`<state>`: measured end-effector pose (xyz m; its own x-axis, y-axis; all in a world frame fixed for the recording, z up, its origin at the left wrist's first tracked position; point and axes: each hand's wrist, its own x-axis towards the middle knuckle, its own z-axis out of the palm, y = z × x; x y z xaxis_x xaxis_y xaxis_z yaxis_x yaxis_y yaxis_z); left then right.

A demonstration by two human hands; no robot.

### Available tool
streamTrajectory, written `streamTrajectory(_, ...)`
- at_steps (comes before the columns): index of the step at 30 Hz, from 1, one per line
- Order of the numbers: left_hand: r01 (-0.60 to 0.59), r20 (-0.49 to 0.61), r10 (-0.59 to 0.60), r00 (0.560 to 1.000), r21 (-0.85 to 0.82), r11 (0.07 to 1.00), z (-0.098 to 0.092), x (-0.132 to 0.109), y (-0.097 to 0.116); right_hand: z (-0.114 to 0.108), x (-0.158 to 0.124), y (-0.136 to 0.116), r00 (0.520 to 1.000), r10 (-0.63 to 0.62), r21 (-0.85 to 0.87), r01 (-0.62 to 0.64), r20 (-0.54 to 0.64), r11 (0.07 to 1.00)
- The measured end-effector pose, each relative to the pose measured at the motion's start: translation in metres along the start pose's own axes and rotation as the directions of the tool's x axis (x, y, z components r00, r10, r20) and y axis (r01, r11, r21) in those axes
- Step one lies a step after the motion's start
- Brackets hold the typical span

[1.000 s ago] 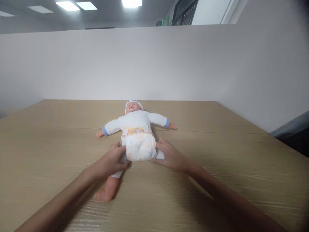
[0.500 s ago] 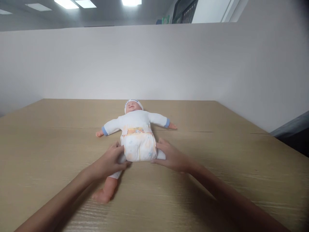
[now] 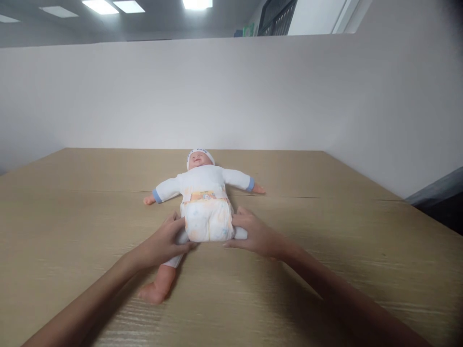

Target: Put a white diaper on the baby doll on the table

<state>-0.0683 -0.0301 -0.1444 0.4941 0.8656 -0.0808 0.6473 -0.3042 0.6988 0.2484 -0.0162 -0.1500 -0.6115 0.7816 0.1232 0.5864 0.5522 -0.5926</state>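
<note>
A baby doll in a white top with blue cuffs and a printed white cap lies on its back, arms spread. Around its hips is a white diaper with an orange printed waistband. My left hand is closed at the diaper's left leg edge, its fingers around the doll's leg there. At the opposite leg edge my right hand pinches the diaper, thumb below and fingers above. One bare doll foot shows below my left wrist; the other lower leg is mostly hidden by my right hand and forearm.
The doll rests on a wood-grain table with a thin seam across it. A pale partition wall rises behind the table. At the right edge is a dark object beyond the tabletop.
My right hand has shifted slightly left, and the diaper edge beside it has drawn inward a little. The doll and my left hand look nearly unchanged.
</note>
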Motion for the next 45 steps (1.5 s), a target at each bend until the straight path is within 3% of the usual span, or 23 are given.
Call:
streamTrajectory(13, -0.011, -0.013, 0.011, 1.0, -0.008, 1.0, 0.0, -0.001, 0.0, -0.001, -0.001, 0.001, 1.0, 0.005, 0.022, -0.005, 0.013, 1.0)
streamTrajectory(21, -0.02, -0.006, 0.02, 1.0, -0.018, 1.0, 0.0, 0.0, -0.005, -0.004, -0.002, -0.002, 0.997, 0.079, 0.079, -0.08, 0.019, 0.994)
streamTrajectory(32, -0.109, -0.048, 0.101, 0.994, -0.199, 0.974, 0.001, 0.0, -0.009, -0.005, -0.002, 0.007, 0.982, 0.187, 0.181, -0.185, 0.006, 0.966)
streamTrajectory(35, -0.116, -0.076, 0.101, 0.992, -0.23, 0.966, 0.003, -0.001, -0.008, -0.004, -0.001, 0.007, 0.978, 0.207, 0.341, -0.194, -0.001, 0.92)
streamTrajectory(39, -0.089, -0.135, 0.049, 0.99, -0.303, 0.949, 0.006, -0.003, -0.009, -0.001, 0.002, 0.005, 0.984, 0.175, 0.595, -0.156, 0.027, 0.788)
streamTrajectory(45, -0.088, -0.186, -0.002, 0.982, -0.472, 0.877, 0.016, -0.001, -0.012, 0.007, 0.001, 0.003, 0.98, 0.197, 0.745, -0.111, -0.028, 0.658)
